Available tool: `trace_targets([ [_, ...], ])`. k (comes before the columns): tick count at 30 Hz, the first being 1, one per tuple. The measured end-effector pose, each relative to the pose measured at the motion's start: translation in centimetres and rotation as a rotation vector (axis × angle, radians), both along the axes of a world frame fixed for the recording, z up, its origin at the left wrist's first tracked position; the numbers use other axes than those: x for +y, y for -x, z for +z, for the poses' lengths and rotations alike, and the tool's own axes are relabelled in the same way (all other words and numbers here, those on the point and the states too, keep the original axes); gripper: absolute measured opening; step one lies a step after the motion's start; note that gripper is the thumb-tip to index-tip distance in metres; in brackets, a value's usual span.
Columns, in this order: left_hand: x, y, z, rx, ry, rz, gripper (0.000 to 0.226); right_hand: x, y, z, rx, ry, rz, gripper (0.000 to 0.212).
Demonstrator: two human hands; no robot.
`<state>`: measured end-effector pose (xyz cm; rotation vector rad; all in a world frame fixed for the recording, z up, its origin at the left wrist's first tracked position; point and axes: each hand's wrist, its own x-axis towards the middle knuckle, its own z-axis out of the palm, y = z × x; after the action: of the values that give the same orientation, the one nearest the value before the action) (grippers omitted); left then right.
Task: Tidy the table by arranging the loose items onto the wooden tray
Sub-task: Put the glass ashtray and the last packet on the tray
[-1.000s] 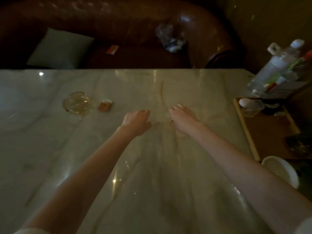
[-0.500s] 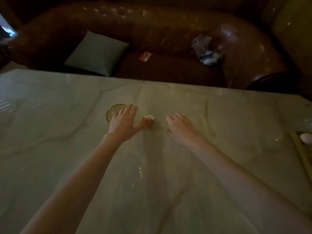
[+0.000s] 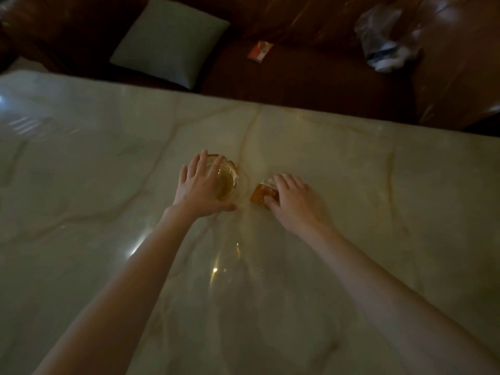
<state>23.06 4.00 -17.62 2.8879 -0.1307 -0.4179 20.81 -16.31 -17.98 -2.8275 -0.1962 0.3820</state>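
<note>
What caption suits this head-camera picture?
Left hand on a glass ashtray, right hand on a small orange pack.

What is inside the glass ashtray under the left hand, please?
The glass ashtray looks empty where its amber bowl shows. The left hand covers its near-left part, so that stays unseen.

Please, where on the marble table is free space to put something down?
The marble table is bare left of the left hand and right of the right hand. Crowded only between them: glass ashtray, small orange pack.
</note>
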Motion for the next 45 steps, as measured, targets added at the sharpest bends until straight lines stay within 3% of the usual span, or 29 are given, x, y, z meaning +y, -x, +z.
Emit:
trace_targets([
  [10, 0.7, -1.1, 0.6, -0.030, 0.139, 0.011, 0.111, -0.3, -0.2, -1.7, 0.000, -0.139, -0.044, 0.051],
  [15, -0.4, -0.3, 1.3, -0.053, 0.176, 0.058, 0.113, -0.6, 1.1, -0.4, -0.095, -0.396, -0.284, 0.030],
  [25, -5.4, 3.0, 4.4, -0.068, 0.163, -0.056, 0.112, -5.1, 3.5, 3.3, 0.060, -0.754, -0.566, 0.019],
  [35, -14.1, 7.3, 10.6, -0.120, 0.240, -0.222, 0.108, -13.5, 8.4, 11.1, -0.011, -0.959, -0.693, 0.027],
  [45, -26.8, 12.5, 14.9, -0.177, 0.283, -0.424, 0.106, -25.4, 15.9, 15.2, -0.201, -0.990, -0.846, 0.013],
])
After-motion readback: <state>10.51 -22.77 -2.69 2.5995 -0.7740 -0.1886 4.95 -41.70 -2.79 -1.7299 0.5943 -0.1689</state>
